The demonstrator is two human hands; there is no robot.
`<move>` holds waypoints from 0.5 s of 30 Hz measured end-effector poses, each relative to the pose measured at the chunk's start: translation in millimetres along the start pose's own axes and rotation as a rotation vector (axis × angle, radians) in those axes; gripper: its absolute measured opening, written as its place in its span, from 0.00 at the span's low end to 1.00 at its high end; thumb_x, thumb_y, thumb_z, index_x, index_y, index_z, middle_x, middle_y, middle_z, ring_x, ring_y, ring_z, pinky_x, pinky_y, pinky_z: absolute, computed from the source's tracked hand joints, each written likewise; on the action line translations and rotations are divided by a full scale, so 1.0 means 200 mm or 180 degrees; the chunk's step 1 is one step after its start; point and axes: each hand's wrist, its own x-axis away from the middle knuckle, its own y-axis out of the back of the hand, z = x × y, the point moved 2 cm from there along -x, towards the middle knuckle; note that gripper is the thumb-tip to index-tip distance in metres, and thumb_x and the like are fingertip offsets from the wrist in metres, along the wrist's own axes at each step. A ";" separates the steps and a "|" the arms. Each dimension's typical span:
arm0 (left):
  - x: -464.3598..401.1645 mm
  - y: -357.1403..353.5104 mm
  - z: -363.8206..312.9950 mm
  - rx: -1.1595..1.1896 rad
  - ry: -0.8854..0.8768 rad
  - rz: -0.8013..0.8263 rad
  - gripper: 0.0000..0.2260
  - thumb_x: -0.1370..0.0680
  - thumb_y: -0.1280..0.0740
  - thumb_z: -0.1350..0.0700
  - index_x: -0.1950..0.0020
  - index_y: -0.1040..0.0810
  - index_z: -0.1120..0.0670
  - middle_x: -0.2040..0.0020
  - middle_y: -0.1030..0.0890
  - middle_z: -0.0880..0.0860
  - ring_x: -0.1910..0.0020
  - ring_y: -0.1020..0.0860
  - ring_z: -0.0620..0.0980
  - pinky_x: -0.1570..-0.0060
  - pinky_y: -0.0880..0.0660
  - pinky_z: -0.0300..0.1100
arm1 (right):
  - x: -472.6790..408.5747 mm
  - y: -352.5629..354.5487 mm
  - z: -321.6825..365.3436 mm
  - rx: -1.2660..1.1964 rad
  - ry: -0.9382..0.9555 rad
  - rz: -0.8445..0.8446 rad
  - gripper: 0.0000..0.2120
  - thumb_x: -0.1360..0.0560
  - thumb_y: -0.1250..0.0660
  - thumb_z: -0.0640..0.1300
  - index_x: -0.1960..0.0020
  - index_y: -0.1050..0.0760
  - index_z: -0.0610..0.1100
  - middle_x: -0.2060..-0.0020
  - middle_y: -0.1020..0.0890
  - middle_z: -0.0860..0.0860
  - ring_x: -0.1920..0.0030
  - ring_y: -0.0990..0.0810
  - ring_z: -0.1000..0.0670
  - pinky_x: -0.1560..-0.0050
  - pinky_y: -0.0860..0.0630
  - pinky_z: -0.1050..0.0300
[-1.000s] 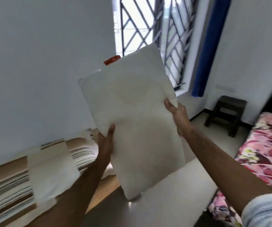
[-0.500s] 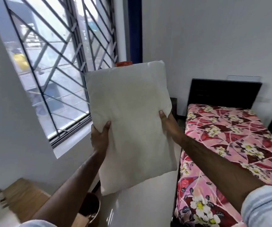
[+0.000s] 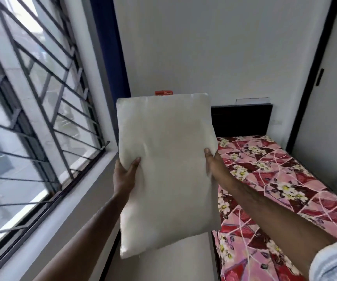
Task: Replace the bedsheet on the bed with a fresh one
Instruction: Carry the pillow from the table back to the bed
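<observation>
Both hands hold a bare white pillow (image 3: 167,171) upright in the air, its long axis running near vertical with the top tipped slightly away from the person. The left hand (image 3: 124,177) grips the left long edge, thumb laid across the front and the fingers wrapped behind. The right hand (image 3: 214,167) grips the right long edge at about the same height, thumb on the front; its fingers are hidden behind the pillow, so they probably curl round the back. A small red tag (image 3: 164,92) pokes up at the top seam.

The bed (image 3: 242,122) lies ahead and to the right, dark headboard against the far wall, and it is covered by a pink and red floral bedsheet (image 3: 285,185). The pillow hangs over the floor strip between the barred window (image 3: 31,110) and the bed's left edge, overlapping that edge in the view. So the right hand is the nearer of the 2 to the mattress.

Judged from this, the sheet swap has not begun on the bed itself. The pillow looks to be travelling, and whichever way it goes, its length would have to turn from upright to flat, across the bed's head end.
</observation>
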 end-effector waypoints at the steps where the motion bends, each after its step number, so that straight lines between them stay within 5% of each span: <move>1: -0.12 -0.09 0.04 -0.0007 -0.0012 0.0043 0.32 0.35 0.25 0.28 0.39 0.22 0.46 0.45 0.15 0.46 0.46 0.17 0.48 0.43 0.20 0.58 | -0.11 0.00 -0.03 -0.0009 -0.0026 -0.0027 0.25 0.17 0.42 0.55 0.26 0.34 0.41 0.32 0.25 0.46 0.31 0.27 0.46 0.27 0.35 0.52; 7: -0.79 -0.70 0.17 -0.0079 -0.0087 0.0240 0.27 0.28 0.25 0.38 0.37 0.28 0.51 0.43 0.19 0.49 0.44 0.20 0.52 0.41 0.22 0.55 | -0.89 0.08 -0.20 -0.0101 -0.0026 -0.0253 0.30 0.25 0.32 0.61 0.29 0.29 0.47 0.37 0.20 0.52 0.37 0.22 0.50 0.30 0.29 0.48; 12: -1.44 -1.23 0.20 0.0019 -0.0038 0.0577 0.30 0.31 0.25 0.32 0.37 0.27 0.47 0.43 0.18 0.44 0.43 0.19 0.49 0.40 0.22 0.54 | -1.55 0.18 -0.14 -0.0242 0.0044 -0.0206 0.20 0.22 0.31 0.51 0.32 0.26 0.48 0.44 0.17 0.55 0.48 0.17 0.60 0.51 0.22 0.66; 15: -1.74 -1.51 0.23 0.0015 -0.0010 0.0774 0.28 0.30 0.25 0.33 0.39 0.27 0.47 0.45 0.19 0.43 0.43 0.20 0.48 0.44 0.22 0.48 | -1.90 0.22 -0.16 -0.0281 0.0019 -0.0345 0.22 0.24 0.29 0.53 0.32 0.26 0.49 0.44 0.17 0.56 0.48 0.17 0.59 0.51 0.22 0.64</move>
